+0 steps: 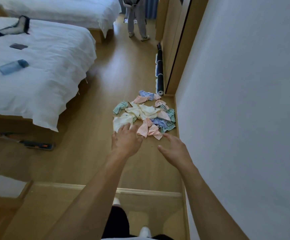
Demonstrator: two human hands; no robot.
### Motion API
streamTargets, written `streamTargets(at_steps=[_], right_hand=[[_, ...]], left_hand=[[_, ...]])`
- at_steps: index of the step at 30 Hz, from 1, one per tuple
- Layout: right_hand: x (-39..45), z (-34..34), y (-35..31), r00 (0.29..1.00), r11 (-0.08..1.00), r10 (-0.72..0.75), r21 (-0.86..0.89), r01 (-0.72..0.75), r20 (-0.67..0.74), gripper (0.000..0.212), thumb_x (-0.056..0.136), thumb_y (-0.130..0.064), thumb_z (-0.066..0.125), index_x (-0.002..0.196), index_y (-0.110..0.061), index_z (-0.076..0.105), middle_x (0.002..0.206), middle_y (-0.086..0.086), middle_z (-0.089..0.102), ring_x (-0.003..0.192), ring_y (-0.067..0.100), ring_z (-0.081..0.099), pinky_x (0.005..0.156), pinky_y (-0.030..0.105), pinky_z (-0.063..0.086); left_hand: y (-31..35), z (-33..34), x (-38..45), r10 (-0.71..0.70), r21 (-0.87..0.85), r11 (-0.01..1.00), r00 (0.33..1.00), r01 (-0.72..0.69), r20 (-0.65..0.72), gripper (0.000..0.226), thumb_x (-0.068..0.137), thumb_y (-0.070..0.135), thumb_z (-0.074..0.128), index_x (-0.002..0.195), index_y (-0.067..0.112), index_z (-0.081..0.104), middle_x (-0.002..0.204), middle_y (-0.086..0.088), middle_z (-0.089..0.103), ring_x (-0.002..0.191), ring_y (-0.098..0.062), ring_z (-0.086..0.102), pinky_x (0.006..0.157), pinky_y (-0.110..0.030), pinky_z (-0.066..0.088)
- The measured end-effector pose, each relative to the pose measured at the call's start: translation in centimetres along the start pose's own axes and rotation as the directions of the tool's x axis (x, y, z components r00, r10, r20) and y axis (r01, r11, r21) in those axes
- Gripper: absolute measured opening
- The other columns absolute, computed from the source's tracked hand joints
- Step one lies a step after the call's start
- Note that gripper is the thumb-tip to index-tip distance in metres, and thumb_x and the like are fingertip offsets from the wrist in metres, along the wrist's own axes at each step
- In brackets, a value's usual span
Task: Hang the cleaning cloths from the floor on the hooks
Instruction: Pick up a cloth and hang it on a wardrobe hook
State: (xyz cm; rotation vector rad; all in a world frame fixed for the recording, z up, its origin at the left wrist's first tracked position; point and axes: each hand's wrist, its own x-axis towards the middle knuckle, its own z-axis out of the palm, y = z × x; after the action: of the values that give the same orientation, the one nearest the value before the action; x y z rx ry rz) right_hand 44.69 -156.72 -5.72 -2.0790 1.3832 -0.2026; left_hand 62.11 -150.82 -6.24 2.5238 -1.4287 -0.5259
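Observation:
A heap of several small cleaning cloths (146, 115) lies on the wooden floor beside the right wall, striped pink, green and blue, with cream ones in the middle. My left hand (126, 141) reaches out with fingers spread, its fingertips at the near edge of a cream cloth (121, 122). My right hand (173, 149) is stretched forward too, fingers apart, just short of a pink striped cloth (155, 132). Neither hand holds anything. No hooks are in view.
A white bed (36, 66) with a blue bottle (12, 66) stands on the left, a second bed behind it. A rolled dark mat (159, 73) lies along the right wall (244, 101). Another person (138, 19) stands at the far end. A dark tool (36, 144) lies under the bed's edge.

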Motion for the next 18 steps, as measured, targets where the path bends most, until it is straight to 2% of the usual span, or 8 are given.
streamTargets(at_steps=[7, 12, 15, 18], right_hand=[[11.6, 0.9, -0.8, 0.998, 0.998, 0.056, -0.016, -0.056, -0.005, 0.056, 0.087, -0.033, 0.065, 0.139, -0.019, 0.049, 0.138, 0.006, 0.053, 0.126, 0.021, 0.049, 0.099, 0.027, 0.038], [20.7, 1.2, -3.5, 0.995, 0.996, 0.086, -0.018, -0.087, -0.042, 0.042, 0.084, -0.027, 0.067, 0.125, -0.017, 0.061, 0.123, 0.008, 0.063, 0.113, 0.024, 0.056, 0.082, 0.026, 0.038], [25.3, 1.4, -4.6, 0.991, 0.992, 0.126, -0.017, -0.126, -0.036, 0.041, 0.085, -0.026, 0.066, 0.125, -0.016, 0.06, 0.124, 0.009, 0.063, 0.113, 0.024, 0.055, 0.081, 0.025, 0.036], [29.3, 1.6, -5.3, 0.987, 0.987, 0.157, -0.035, -0.158, -0.021, 0.046, 0.087, -0.03, 0.064, 0.131, -0.018, 0.056, 0.129, 0.007, 0.06, 0.119, 0.024, 0.053, 0.088, 0.026, 0.038]], left_hand=[[-0.4, 0.8, 13.0, 0.065, -0.01, 0.998, 0.996, -0.064, 0.058, 0.058, 0.096, 0.046, 0.047, 0.149, 0.032, 0.031, 0.157, -0.003, 0.028, 0.145, -0.024, 0.025, 0.117, -0.051, 0.02], [-1.8, -0.4, 24.1, 0.138, 0.007, 0.99, 0.986, -0.139, 0.097, 0.056, 0.094, 0.044, 0.048, 0.146, 0.029, 0.035, 0.153, -0.004, 0.035, 0.141, -0.026, 0.031, 0.113, -0.052, 0.026], [-2.8, -1.3, 29.8, 0.165, 0.023, 0.985, 0.978, -0.169, 0.127, 0.056, 0.093, 0.044, 0.048, 0.146, 0.028, 0.036, 0.148, -0.004, 0.041, 0.138, -0.027, 0.035, 0.111, -0.051, 0.03], [-3.7, -1.6, 34.7, 0.186, 0.04, 0.98, 0.969, -0.195, 0.163, 0.055, 0.094, 0.044, 0.048, 0.146, 0.027, 0.038, 0.148, -0.004, 0.041, 0.137, -0.027, 0.036, 0.109, -0.05, 0.032]])
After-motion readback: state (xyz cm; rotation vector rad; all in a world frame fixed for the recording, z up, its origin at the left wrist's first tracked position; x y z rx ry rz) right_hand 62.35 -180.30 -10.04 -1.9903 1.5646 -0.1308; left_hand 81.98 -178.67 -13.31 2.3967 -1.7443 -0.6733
